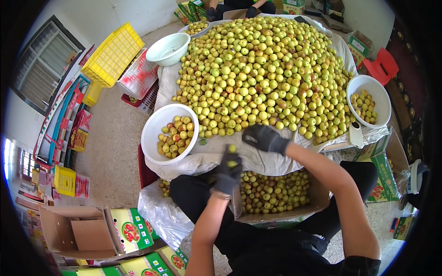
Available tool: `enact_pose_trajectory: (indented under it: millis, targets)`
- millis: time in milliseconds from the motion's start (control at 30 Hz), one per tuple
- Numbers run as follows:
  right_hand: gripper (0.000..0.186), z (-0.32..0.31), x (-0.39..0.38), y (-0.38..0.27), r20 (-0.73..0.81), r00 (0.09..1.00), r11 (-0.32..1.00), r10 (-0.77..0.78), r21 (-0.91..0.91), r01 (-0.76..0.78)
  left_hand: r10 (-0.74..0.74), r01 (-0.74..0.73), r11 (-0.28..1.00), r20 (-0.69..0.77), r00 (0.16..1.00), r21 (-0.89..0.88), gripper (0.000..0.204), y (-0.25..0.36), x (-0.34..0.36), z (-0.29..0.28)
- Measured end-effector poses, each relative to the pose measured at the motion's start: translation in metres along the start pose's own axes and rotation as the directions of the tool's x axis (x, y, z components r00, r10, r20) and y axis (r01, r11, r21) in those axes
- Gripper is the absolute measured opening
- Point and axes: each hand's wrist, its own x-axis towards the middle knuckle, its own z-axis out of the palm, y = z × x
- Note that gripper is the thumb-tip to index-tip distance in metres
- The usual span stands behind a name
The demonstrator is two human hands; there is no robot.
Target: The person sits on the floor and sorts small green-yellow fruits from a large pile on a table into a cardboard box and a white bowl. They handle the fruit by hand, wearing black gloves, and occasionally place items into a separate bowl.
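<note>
A large heap of yellow-green jujubes, some blushed red-brown, covers the cloth-draped table in front of me. My left hand, in a dark grey glove, is closed around jujubes over the table's near edge. One jujube shows at its fingertips and another lies against the palm. Palm down, my right hand in a matching glove hovers at the heap's near border; its fingers are blurred and their undersides hidden. Below, between my knees, an open cardboard box holds many jujubes.
White basins partly filled with jujubes stand at left and right. A pale, nearly bare basin sits farther back. Yellow crates are stacked left. Printed cartons lie lower left, beside clear plastic. Another person's gloved hands show across the table.
</note>
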Motion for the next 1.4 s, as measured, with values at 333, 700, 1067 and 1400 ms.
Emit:
enact_pose_trajectory:
  millis: [333,700,1067,1400]
  targets:
    - [0.007,0.002,0.176,0.102,0.060,0.707,0.465,0.704,-0.792,-0.396,0.664,-0.483,-0.181,0.469,0.582,0.857,0.018,0.049,-0.112,-0.047]
    - [0.037,0.008,0.102,0.066,0.121,0.865,0.724,0.487,-0.610,-0.322,-0.105,0.130,0.974,0.137,0.985,-0.186,0.036,-0.102,-0.025,-0.045]
    - [0.033,0.006,-0.031,-0.026,0.078,0.994,0.988,-0.072,0.142,0.061,0.028,0.030,0.971,0.240,0.970,-0.236,0.026,-0.051,-0.048,-0.036]
    - [0.027,0.084,0.021,-0.002,-0.173,0.890,0.901,0.421,0.195,-0.388,0.189,-0.213,0.973,-0.230,0.955,-0.086,0.017,-0.026,-0.065,-0.069]
